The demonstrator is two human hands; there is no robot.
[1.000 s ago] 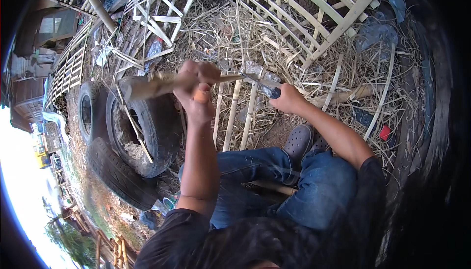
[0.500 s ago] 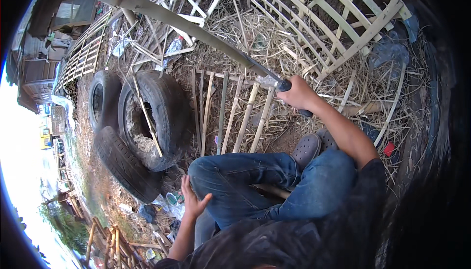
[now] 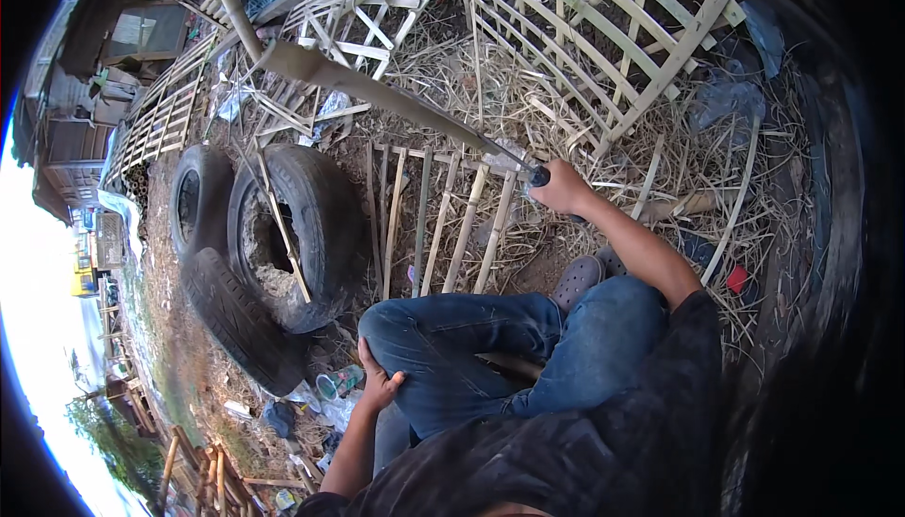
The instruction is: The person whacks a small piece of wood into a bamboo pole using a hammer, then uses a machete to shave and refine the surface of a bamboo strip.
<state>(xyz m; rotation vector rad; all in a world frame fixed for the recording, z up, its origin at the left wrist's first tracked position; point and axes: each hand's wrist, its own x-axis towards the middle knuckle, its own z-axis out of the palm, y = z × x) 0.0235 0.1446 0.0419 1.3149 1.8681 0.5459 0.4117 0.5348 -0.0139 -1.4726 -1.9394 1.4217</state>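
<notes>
Where the ground slopes off at the left, three worn black tyres [image 3: 283,234] lean together in the dirt, a thin bamboo sliver lying across the hollow of the biggest one. Just below them lies litter, among it a small round can [image 3: 330,385]. The person's left hand [image 3: 377,387] rests against the outer side of the left knee, fingers loosely curled on the blue denim and gripping nothing. Past the knees — both legs bent in jeans — a small bamboo slat frame [image 3: 438,220] lies flat on the straw, its pale slats running away from the person. Above it a long machete [image 3: 377,93] slants up toward the upper left, its broad dull blade raised clear of the frame, well off the ground. The right hand [image 3: 561,187] is closed tight around the machete's dark handle, arm stretched forward. A grey clog [image 3: 577,279] shows on the foot just beneath that forearm. Further right a large bamboo lattice panel [image 3: 603,46] lies tilted on dry straw — a small red scrap [image 3: 737,279] sits near the right elbow
</notes>
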